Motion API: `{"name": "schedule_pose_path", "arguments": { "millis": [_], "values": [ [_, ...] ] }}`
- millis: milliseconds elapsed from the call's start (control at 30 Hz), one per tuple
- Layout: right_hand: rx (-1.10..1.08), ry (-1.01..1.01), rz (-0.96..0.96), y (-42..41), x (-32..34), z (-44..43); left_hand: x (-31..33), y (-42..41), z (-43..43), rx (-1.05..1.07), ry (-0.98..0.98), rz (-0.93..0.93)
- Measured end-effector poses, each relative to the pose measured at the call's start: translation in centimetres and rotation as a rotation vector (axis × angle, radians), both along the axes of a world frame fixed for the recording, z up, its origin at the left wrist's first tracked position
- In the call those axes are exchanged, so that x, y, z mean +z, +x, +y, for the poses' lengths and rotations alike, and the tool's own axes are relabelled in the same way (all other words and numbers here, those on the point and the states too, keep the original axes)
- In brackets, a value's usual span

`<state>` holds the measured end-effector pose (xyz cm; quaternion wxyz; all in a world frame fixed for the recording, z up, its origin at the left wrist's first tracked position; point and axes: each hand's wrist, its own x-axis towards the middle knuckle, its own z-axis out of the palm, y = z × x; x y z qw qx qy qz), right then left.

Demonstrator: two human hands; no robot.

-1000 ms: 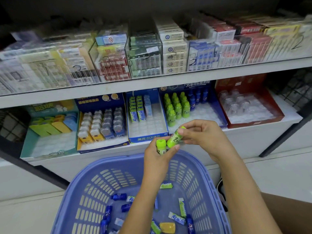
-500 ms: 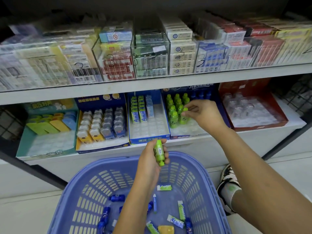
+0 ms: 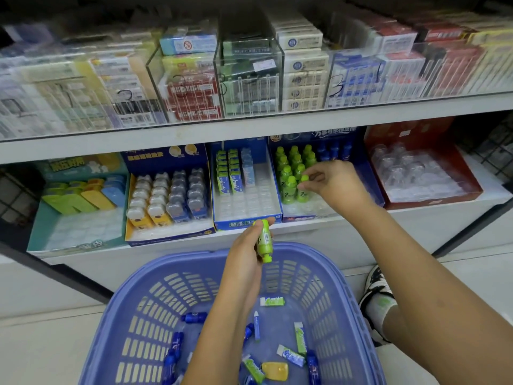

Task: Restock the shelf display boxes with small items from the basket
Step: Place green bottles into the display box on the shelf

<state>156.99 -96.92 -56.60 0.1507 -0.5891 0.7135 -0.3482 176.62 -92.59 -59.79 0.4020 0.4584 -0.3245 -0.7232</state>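
Note:
A purple basket [image 3: 347, 287] sits low in front of the shelf and holds several small blue bottles [image 3: 194, 317], flat packs [image 3: 300, 333] and a yellow case [image 3: 275, 370]. My left hand [image 3: 244, 254] grips a small green bottle [image 3: 263, 240], cap down, above the basket's far rim. My right hand [image 3: 338, 184] reaches into the blue display box [image 3: 299, 218] on the lower shelf. Its fingertips pinch the neck of the front-right green bottle [image 3: 303, 191], which stands upright in the tray among several like it.
Left of that box stand a blue box of gum packs [image 3: 244, 223], a box of bear-shaped cases [image 3: 166, 237] and a teal box [image 3: 75, 243]. A red box [image 3: 433, 201] is on the right. Acrylic bins [image 3: 249, 79] line the upper shelf. A shoe [image 3: 377, 295] stands beside the basket.
My right hand took a green bottle from beside my left hand and carried it up into the blue display box, where it now stands. My left hand turned its own bottle cap down.

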Motion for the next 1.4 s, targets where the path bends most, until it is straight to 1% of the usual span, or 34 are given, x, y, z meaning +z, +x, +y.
{"name": "schedule_pose_path", "arguments": {
  "millis": [67, 133, 200, 267, 300, 333, 367, 433, 467, 500, 533, 633, 667, 700, 733, 767, 833, 867, 900, 967, 1000, 1067, 1167, 1267, 1400],
  "values": [
    [-0.015, 0.006, -0.030, 0.0, 0.0, 0.0, 0.1, 0.2, -0.1, -0.004, 0.023, 0.065],
    [-0.018, 0.038, -0.052, 0.1, 0.3, -0.1, 0.4, 0.4, 0.0, 0.003, 0.054, 0.184],
    [-0.019, 0.071, -0.037, 0.3, 0.7, 0.2, 0.6, 0.6, 0.1, 0.018, 0.087, 0.274],
    [-0.068, 0.026, 0.003, 0.4, 1.1, 0.9, 0.7, 0.8, 0.1, 0.033, 0.094, 0.325],
    [-0.104, -0.013, -0.011, 0.6, 1.4, 1.4, 0.7, 0.9, 0.2, 0.047, 0.094, 0.343],
    [-0.122, -0.028, -0.084, 0.8, 1.8, 2.0, 0.7, 0.9, 0.2, 0.062, 0.094, 0.361],
    [-0.098, -0.004, -0.221, 1.1, 2.2, 2.7, 0.7, 0.9, 0.3, 0.074, 0.092, 0.380],
    [0.072, 0.147, -0.569, 2.2, 3.0, 4.0, 0.6, 0.8, 0.4, 0.083, 0.077, 0.414],
    [0.153, 0.224, -0.700, 2.8, 3.3, 4.5, 0.7, 0.6, 0.4, 0.083, 0.064, 0.433],
    [0.198, 0.261, -0.776, 3.5, 3.4, 4.8, 0.8, 0.3, 0.4, 0.084, 0.049, 0.453],
    [0.201, 0.248, -0.818, 4.2, 3.3, 4.9, 0.9, 0.0, 0.3, 0.085, 0.032, 0.471],
    [0.069, 0.097, -0.864, 5.6, 3.1, 4.8, 1.2, -1.0, -0.3, 0.068, -0.043, 0.490],
    [0.027, 0.044, -0.849, 5.5, 3.2, 4.7, 1.3, -1.4, -0.5, 0.044, -0.083, 0.457],
    [-0.013, -0.017, -0.811, 5.0, 3.4, 4.5, 1.4, -1.8, -0.5, 0.006, -0.143, 0.374],
    [-0.061, -0.083, -0.745, 4.2, 3.6, 4.4, 1.4, -2.2, -0.5, -0.044, -0.234, 0.224],
    [-0.119, -0.144, -0.635, 3.2, 3.7, 4.2, 1.3, -2.6, -0.4, -0.104, -0.365, 0.010],
    [-0.220, -0.221, -0.316, 1.0, 3.7, 4.0, 0.6, -3.3, -0.3, -0.256, -0.722, -0.473],
    [-0.245, -0.229, -0.167, 0.1, 3.6, 3.9, 0.2, -3.6, -0.2, -0.334, -0.887, -0.665],
    [-0.253, -0.221, -0.068, -0.6, 3.3, 3.7, -0.3, -3.9, -0.2, -0.404, -1.003, -0.803],
    [-0.228, -0.178, -0.001, -1.4, 2.4, 3.0, -1.2, -4.2, -0.3, -0.503, -1.128, -1.008],
    [-0.210, -0.159, 0.009, -1.5, 1.9, 2.7, -1.6, -4.2, -0.3, -0.519, -1.163, -1.078],
    [-0.178, -0.144, 0.019, -1.7, 1.0, 2.1, -2.2, -4.1, -0.2, -0.510, -1.205, -1.129],
    [-0.123, -0.126, 0.043, -1.6, 0.3, 1.5, -2.8, -4.1, 0.1, -0.480, -1.232, -1.140],
    [-0.084, -0.051, 0.059, -1.6, 0.1, 0.9, -3.0, -4.3, 0.1, -0.483, -1.226, -1.145],
    [-0.109, -0.005, -0.017, -2.0, -0.1, 0.8, -3.1, -4.2, -0.2, -0.522, -1.202, -1.138]
  ]
}}
